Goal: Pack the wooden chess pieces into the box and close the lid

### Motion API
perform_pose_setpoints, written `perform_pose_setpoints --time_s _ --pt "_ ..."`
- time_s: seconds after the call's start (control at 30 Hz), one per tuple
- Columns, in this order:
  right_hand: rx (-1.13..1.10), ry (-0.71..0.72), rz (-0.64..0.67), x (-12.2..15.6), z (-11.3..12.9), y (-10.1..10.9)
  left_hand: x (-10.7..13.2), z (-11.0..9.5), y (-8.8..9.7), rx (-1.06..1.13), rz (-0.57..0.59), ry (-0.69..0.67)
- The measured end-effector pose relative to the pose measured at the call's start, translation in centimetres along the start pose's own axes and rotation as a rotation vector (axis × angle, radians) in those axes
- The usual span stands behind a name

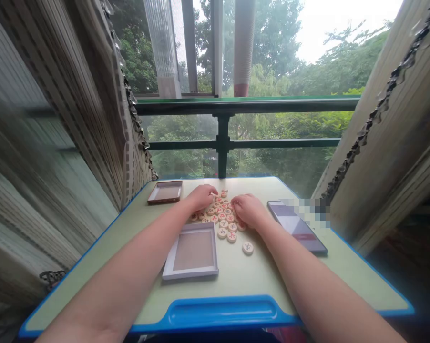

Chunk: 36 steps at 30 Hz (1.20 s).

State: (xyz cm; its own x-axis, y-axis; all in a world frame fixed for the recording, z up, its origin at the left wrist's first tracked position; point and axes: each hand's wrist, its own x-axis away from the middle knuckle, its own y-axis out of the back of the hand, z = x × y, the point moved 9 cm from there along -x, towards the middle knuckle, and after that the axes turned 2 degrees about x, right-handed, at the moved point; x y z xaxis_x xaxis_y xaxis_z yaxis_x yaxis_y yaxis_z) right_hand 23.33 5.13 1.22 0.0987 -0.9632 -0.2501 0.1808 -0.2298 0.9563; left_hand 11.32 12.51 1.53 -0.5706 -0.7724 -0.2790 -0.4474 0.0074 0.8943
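Observation:
Several round wooden chess pieces with red and green characters lie in a heap on the pale green table. My left hand rests on the left side of the heap, fingers curled over the pieces. Opposite it, my right hand cups the right side with its fingers bent down onto the pieces. One piece lies apart, nearer to me. An empty white box tray sits just in front of the heap.
A brown box lid lies at the far left of the table. A phone lies at the right. A blue trough runs along the near edge. Curtains hang close on both sides; a railing and window stand behind.

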Motion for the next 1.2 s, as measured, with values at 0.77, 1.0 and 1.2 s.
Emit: perform_pose_setpoints --time_s 0.77,1.0,1.2 --pt "-0.034 -0.113 -0.048 -0.5 -1.5 0.0 0.2 1.6 -0.7 -0.089 0.034 0.147" --pt "-0.135 -0.196 -0.08 -0.4 -2.7 0.5 0.5 2.6 -0.3 0.047 -0.07 0.201" --pt "-0.162 -0.221 -0.072 -0.4 -3.2 0.5 0.5 1.0 0.1 0.014 -0.079 0.097"
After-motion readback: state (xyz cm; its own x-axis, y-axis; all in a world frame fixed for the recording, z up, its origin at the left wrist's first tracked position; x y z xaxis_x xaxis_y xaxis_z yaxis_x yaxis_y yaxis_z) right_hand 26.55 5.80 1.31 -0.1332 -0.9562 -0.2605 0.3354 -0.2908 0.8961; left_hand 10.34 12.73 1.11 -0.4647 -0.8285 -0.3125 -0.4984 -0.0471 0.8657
